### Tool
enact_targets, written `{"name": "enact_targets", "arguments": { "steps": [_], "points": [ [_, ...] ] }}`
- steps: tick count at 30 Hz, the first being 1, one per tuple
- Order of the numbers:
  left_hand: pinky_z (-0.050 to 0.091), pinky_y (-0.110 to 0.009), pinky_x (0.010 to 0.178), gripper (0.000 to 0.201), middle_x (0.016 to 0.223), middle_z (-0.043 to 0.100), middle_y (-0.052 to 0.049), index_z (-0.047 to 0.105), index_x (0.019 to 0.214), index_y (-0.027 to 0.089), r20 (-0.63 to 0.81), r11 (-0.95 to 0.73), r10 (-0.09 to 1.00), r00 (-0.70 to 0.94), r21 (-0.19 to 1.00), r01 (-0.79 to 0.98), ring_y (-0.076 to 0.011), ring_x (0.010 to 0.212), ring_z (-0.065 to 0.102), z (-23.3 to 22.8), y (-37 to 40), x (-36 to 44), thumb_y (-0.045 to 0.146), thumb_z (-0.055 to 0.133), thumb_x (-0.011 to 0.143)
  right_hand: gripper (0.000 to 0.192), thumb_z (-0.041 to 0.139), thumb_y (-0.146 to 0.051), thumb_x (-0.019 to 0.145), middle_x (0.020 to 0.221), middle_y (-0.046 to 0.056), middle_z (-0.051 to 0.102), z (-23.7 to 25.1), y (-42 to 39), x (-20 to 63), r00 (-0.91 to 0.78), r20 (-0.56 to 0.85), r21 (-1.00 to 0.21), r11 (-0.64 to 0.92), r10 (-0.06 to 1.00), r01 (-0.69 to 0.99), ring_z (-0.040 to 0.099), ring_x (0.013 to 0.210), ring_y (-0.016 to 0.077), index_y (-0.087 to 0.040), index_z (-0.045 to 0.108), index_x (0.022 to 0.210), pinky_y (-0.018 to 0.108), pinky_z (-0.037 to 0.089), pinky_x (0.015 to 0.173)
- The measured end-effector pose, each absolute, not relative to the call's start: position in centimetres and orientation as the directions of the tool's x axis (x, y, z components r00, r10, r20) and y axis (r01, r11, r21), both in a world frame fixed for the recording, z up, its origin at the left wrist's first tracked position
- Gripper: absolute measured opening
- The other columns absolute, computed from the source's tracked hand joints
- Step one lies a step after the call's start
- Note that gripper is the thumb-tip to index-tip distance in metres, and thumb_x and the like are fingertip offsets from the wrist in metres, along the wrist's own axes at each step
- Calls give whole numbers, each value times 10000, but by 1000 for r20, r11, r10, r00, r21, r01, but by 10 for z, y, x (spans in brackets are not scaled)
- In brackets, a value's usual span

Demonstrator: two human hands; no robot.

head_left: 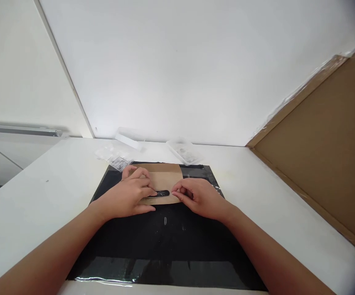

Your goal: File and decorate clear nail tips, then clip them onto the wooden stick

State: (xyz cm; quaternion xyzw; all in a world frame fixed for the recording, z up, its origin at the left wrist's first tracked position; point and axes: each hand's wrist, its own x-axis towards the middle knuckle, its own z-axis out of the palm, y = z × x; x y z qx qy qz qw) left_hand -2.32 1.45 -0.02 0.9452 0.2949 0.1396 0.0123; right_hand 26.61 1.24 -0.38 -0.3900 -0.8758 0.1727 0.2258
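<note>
A brown paper card lies on a black mat. On the card is a small black strip with a rounded end and pale print, shaped like a nail file. My left hand lies over the card's left part, fingers spread and thumb apart, a fingertip touching the strip; its left end is hidden. Beside the strip's right end, my right hand has thumb and forefinger closed in a pinch at the card's edge. Whatever sits between those fingertips is too small to make out.
Behind the mat on the white table are a crumpled clear bag, a white box-like piece and a clear plastic tray. A small clear oval piece lies on the mat. Cardboard stands along the right.
</note>
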Motion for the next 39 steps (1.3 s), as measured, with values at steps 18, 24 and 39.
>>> {"name": "enact_targets", "arguments": {
  "steps": [18, 24, 39],
  "points": [
    [438, -365, 876, 219, 903, 752, -45, 801, 999, 234, 308, -802, 597, 741, 246, 544, -227, 935, 630, 0, 19, -21, 433, 760, 917, 112, 566, -267, 1034, 966, 23, 706, -5, 14, 270, -643, 309, -408, 708, 701, 576, 647, 855, 152, -224, 667, 1009, 267, 471, 732],
    [493, -294, 767, 234, 891, 762, -45, 806, 984, 208, 332, -756, 651, 683, 358, 548, -202, 850, 699, -1, 17, -19, 423, 784, 894, 108, 557, -266, 1039, 970, 20, 708, -3, 14, 271, -646, 315, -403, 715, 695, 572, 650, 855, 149, -229, 654, 1011, 267, 468, 732],
    [488, -259, 713, 201, 854, 739, -37, 789, 948, 186, 562, -670, 734, 382, 506, 542, -154, 774, 662, -3, 16, -11, 370, 710, 971, 150, 581, -358, 1022, 836, 31, 697, -1, 12, 260, -354, 488, -525, 593, 798, 611, 635, 709, 170, -232, 656, 993, 313, 501, 664]
  ]
}}
